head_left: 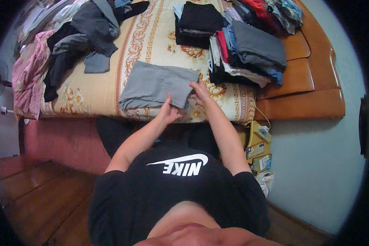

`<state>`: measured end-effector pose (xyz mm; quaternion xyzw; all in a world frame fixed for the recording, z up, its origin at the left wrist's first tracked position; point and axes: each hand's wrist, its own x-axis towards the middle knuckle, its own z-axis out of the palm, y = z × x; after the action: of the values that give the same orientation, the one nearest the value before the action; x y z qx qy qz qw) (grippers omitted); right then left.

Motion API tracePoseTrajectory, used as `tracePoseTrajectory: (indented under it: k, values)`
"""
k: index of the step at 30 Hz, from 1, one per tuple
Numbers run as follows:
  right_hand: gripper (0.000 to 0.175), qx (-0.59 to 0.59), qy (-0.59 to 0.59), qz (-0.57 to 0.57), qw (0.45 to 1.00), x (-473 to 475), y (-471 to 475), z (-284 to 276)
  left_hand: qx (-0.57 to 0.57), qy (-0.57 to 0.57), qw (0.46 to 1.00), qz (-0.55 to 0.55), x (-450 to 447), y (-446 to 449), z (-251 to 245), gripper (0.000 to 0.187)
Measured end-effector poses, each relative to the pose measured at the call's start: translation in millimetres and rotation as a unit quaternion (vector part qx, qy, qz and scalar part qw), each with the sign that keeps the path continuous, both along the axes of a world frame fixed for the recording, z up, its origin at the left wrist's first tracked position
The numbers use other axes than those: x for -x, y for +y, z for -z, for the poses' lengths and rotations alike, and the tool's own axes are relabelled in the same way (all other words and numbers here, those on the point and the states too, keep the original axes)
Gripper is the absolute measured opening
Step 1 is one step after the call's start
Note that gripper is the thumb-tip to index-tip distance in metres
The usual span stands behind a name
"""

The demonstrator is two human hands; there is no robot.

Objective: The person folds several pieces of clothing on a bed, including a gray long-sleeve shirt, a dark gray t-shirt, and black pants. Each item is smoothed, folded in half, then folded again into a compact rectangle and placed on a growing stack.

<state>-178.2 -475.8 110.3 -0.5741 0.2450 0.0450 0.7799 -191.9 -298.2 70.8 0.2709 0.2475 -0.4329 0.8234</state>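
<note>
A folded grey garment (pixel 160 84) lies on the patterned bedspread (pixel 132 52) in front of me. My left hand (pixel 169 113) is at its near edge, thumb on top and the other fingers lower, partly out of sight. My right hand (pixel 200 92) pinches the right edge near the corner. Beyond my right hand stands a stack of folded clothes (pixel 259 46), with a dark grey piece on top. Farther back is a second folded stack (pixel 201 18), mostly black.
Loose dark clothes (pixel 80 43) and a pink patterned cloth (pixel 33 73) spread over the bed's left side. More clothes (pixel 264 12) lie at the far right by the wooden headboard (pixel 301 73). A yellow shelf (pixel 249 141) with small items stands below, against the wall.
</note>
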Motion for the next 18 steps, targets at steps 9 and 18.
tracePoseTrajectory:
  k: [9, 18]
  values:
    - [0.03, -0.293, -0.105, 0.098, 0.945, -3.2, 85.7, -150.7, -0.052, -0.116, 0.975, -0.185, -70.2, 58.3, -177.4, 0.021]
    - [0.017, -0.294, -0.138, 0.189, 0.927, -188.3, 20.0, -248.1, -0.033, -0.275, 0.952, -0.128, -283.1, -13.6, -286.2, 0.02]
